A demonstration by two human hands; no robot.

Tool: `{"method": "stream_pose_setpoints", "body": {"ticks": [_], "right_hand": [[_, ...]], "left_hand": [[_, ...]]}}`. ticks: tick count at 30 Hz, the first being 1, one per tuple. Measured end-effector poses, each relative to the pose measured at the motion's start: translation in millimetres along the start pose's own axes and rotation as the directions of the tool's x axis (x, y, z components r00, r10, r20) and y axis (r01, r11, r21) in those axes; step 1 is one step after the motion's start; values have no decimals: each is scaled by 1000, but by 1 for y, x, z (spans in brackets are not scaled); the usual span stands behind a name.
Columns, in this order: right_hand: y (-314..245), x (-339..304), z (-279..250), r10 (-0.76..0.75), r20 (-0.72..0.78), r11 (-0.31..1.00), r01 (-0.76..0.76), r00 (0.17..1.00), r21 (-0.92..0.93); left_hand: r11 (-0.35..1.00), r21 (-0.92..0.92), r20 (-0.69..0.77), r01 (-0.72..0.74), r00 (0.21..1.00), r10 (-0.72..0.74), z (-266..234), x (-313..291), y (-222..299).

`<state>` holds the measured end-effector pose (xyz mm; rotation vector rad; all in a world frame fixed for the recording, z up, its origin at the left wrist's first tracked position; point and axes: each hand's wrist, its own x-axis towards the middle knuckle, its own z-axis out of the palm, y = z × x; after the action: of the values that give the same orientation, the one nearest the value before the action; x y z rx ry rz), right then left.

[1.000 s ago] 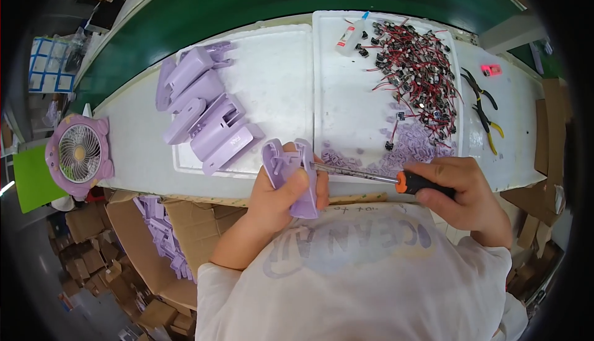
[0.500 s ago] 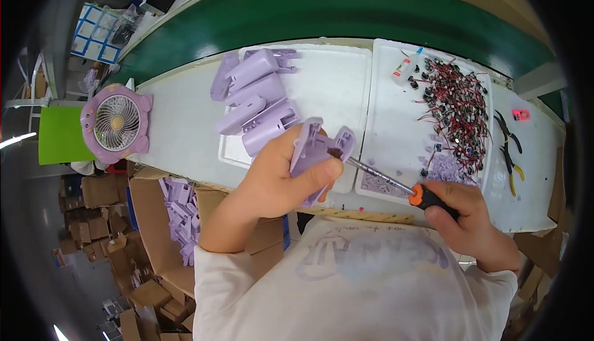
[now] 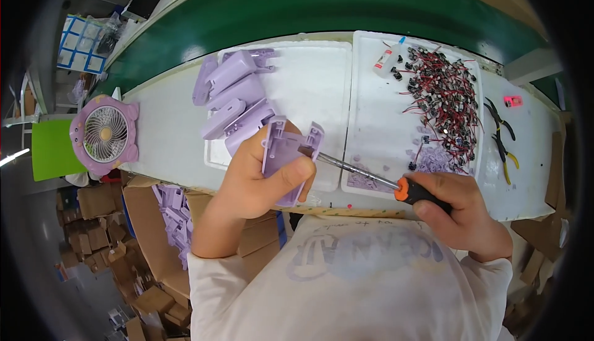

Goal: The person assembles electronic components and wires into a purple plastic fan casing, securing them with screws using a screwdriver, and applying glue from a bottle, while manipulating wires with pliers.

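My left hand [image 3: 257, 180] is closed round a purple plastic housing [image 3: 286, 147], its hollow inside facing me and the thumb pressed along its lower part. In my right hand [image 3: 455, 208] is a screwdriver [image 3: 371, 179] with a black and orange handle. Its long metal shaft points left, and the tip reaches the housing's right side; whether it sits on a screw is too small to tell. Behind my left hand, several more purple housings [image 3: 237, 90] lie in a white foam tray [image 3: 309, 62].
A second foam tray [image 3: 365, 93] holds a heap of small wired parts [image 3: 445, 99], little purple pieces [image 3: 433, 158] and a small bottle [image 3: 388, 59]. Pliers [image 3: 500, 137] lie at the right. A purple fan [image 3: 105, 133] stands left, above a cardboard box [image 3: 148, 229] of purple parts.
The whole scene has shifted a little to the left in view. The housing has turned slightly in my left hand, while the screwdriver tip stays against its right side.
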<state>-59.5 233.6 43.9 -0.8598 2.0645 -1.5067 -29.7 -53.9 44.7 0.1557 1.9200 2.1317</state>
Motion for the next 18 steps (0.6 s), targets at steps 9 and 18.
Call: {"method": "stream_pose_setpoints", "body": {"ticks": [9, 18], "right_hand": [[3, 1, -3, 45, 29, 998, -44, 999, -36], [15, 7, 19, 11, -77, 1000, -12, 997, -12]], "left_hand": [[997, -50, -23, 62, 998, -64, -2, -3, -8], [949, -314, -174, -37, 985, -19, 13, 0, -31]]}}
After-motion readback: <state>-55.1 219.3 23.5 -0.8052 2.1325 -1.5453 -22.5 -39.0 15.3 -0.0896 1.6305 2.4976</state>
